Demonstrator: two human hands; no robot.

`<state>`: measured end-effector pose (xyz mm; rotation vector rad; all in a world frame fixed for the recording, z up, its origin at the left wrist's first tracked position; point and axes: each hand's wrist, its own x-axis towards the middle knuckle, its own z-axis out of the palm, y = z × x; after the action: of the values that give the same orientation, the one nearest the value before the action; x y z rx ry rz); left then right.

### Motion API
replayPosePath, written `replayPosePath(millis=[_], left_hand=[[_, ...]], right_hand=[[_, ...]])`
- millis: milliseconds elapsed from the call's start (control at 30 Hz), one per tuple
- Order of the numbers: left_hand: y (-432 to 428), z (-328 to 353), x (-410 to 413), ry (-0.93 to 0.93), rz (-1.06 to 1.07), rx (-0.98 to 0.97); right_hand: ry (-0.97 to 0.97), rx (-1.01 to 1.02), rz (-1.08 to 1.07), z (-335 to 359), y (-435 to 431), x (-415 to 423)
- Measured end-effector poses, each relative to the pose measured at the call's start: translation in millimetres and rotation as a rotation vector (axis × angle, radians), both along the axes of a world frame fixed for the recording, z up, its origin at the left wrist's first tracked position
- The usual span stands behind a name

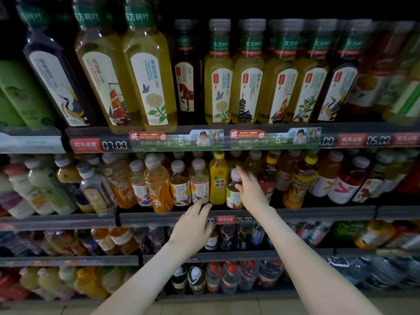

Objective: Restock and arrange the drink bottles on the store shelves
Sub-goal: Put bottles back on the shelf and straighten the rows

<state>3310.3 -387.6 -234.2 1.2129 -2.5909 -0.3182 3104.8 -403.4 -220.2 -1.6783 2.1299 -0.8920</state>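
Note:
My right hand (251, 189) grips a small tea bottle (233, 196) with a white cap and green label on the second shelf (295, 213), thumb on its front and fingers behind its neck. To its left stands a yellow citrus bottle (218, 178), then a pale tea bottle (199, 181). My left hand (193, 226) reaches up in front of the shelf rail, its fingertips touching the base of the pale tea bottle. Both forearms rise from the bottom of the view.
The top shelf (159, 138) holds tall yellow and dark tea bottles behind a price rail. Orange, white and red drinks crowd the second shelf on both sides. Lower shelves (68, 260) carry more bottles. A strip of pale floor (204, 308) shows at the bottom.

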Motion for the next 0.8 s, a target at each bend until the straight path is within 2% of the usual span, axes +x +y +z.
replayPosePath(millis=[67, 133, 233, 300, 333, 400, 467, 600, 700, 800], left_hand=[[-4, 0, -3, -0.006, 0.03, 0.017], [-8, -1, -7, -0.007, 0.058, 0.037], [-11, -3, -15, 0.005, 0.075, 0.074], [-11, -5, -23, 0.01, 0.073, 0.087], [-10, -6, -28, 0.011, 0.07, 0.094], [-9, -8, -39, 0.01, 0.062, 0.107], [-8, -9, -50, 0.027, 0.054, 0.114], [-5, -9, -72, 0.066, 0.045, 0.167], [-1, -8, -86, 0.09, 0.026, 0.187], [5, -6, -99, 0.127, 0.027, 0.198]], right_hand=[[0.072, 0.058, -0.005, -1, -12, -5], [0.261, 0.086, -0.035, 0, -18, -15], [0.451, -0.078, -0.037, 3, -14, -33], [0.483, -0.171, -0.107, 1, -9, -49], [0.494, -0.151, -0.166, -1, -8, -59], [0.437, -0.008, -0.194, -5, -6, -76], [0.307, 0.089, -0.104, -12, -4, -86], [0.327, -0.04, -0.04, -15, 13, -93], [0.274, -0.089, 0.071, -26, 36, -95], [0.205, -0.289, 0.116, -31, 60, -92]])
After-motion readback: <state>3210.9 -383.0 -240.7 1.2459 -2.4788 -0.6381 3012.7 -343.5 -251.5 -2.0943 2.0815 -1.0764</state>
